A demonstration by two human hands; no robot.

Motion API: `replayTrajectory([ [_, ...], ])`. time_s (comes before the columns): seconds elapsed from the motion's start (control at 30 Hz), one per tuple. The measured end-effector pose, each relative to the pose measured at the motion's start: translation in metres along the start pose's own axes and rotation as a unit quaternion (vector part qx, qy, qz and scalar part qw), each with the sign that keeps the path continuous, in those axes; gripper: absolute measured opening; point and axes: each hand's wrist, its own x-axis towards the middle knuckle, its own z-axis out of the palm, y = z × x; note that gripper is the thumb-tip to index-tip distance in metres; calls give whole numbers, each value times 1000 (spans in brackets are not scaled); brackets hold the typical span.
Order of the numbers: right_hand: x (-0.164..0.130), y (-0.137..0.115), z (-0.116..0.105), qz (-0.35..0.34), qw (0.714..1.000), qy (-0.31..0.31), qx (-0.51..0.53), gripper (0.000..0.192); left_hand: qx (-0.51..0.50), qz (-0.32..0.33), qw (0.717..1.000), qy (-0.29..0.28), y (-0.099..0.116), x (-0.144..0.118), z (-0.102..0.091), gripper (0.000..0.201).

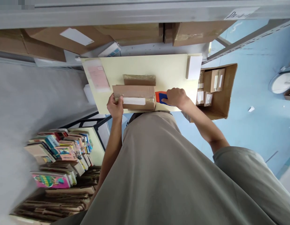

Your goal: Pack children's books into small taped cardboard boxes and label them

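Note:
A long cardboard box [133, 91] with clear tape and a white label [134, 101] lies on the pale yellow tabletop [173, 67] in front of me. My left hand [115, 106] grips the box's left end, the thumb on its near side by the label. In my right hand [176, 97] is a blue-and-orange hand tool [162, 97], its exact kind partly hidden by my fingers. The tool's orange end is at the right end of the box; whether they touch I cannot tell. A taped cardboard piece [139, 80] lies just behind the box.
A pink-printed sheet [98, 74] lies at the table's left, a white stack [194, 67] at its right back. Larger boxes [133, 33] fill the shelf behind. An open carton [230, 90] with small boxes stands right; books [65, 147] and flattened cardboard [58, 203] are lower left.

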Motion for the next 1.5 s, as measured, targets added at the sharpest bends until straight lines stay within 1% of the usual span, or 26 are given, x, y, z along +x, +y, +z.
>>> replayTrajectory([
  [0.1,4,-20,16,2,999,43,2,36,4,0,1000,5,-2,2,0,49],
  [0.17,9,-28,31,13,998,67,2,29,5,4,1000,-1,-4,3,0,49],
  [0.23,14,-29,46,33,998,60,8,24,6,6,1000,-12,-5,3,-1,48],
  [0.33,14,-20,66,81,995,35,43,22,2,11,1000,-22,-7,1,-4,52],
  [0.37,10,-16,69,101,992,39,60,25,4,8,1000,-20,-8,-1,-4,55],
  [0.43,-3,-9,69,133,984,66,94,35,13,4,1000,-15,-5,-3,-6,67],
  [0.5,-21,-4,61,144,976,99,127,43,24,33,999,-6,4,-6,-9,77],
  [0.53,-31,-4,54,143,973,115,143,45,26,69,997,-1,13,-7,-11,79],
  [0.57,-41,-5,46,136,969,130,160,46,26,120,992,4,24,-9,-14,77],
  [0.63,-57,-11,27,105,961,164,198,46,12,242,970,11,56,-13,-22,66],
  [0.73,-68,-34,-7,11,938,249,239,49,-18,401,916,1,115,-18,-36,42],
  [0.8,-64,-57,-34,-66,914,323,237,55,-40,481,876,2,153,-16,-44,34],
  [0.87,-53,-83,-67,-125,887,391,209,53,-62,524,849,20,184,-3,-50,34],
  [0.9,-45,-95,-84,-141,874,424,190,51,-74,530,844,31,196,6,-52,37],
  [0.93,-37,-106,-102,-147,863,454,168,49,-86,529,843,41,207,18,-53,40],
  [1.0,-17,-125,-137,-150,841,505,122,47,-105,513,851,46,222,44,-55,46],
  [1.07,5,-137,-168,-151,825,538,89,45,-113,494,862,32,231,69,-53,53],
  [1.13,26,-146,-192,-151,818,551,72,47,-113,483,868,10,235,86,-48,60],
  [1.2,44,-154,-210,-141,824,545,62,50,-107,476,873,-9,235,95,-40,67],
  [1.27,55,-159,-221,-135,834,532,56,55,-98,469,877,-24,228,96,-32,73],
  [1.33,60,-160,-222,-137,835,529,56,61,-94,454,885,-35,213,93,-25,76],
  [1.37,60,-157,-217,-141,831,535,60,64,-94,442,891,-41,201,91,-23,76],
  [1.4,59,-153,-207,-145,824,544,65,66,-95,426,898,-47,185,87,-22,74],
  [1.43,56,-146,-192,-147,816,554,74,68,-96,405,908,-52,166,84,-22,73],
  [1.47,53,-138,-170,-146,809,562,88,70,-96,377,919,-56,144,80,-23,71],
  [1.5,49,-128,-143,-143,805,566,108,71,-94,344,932,-58,120,75,-25,71],
])
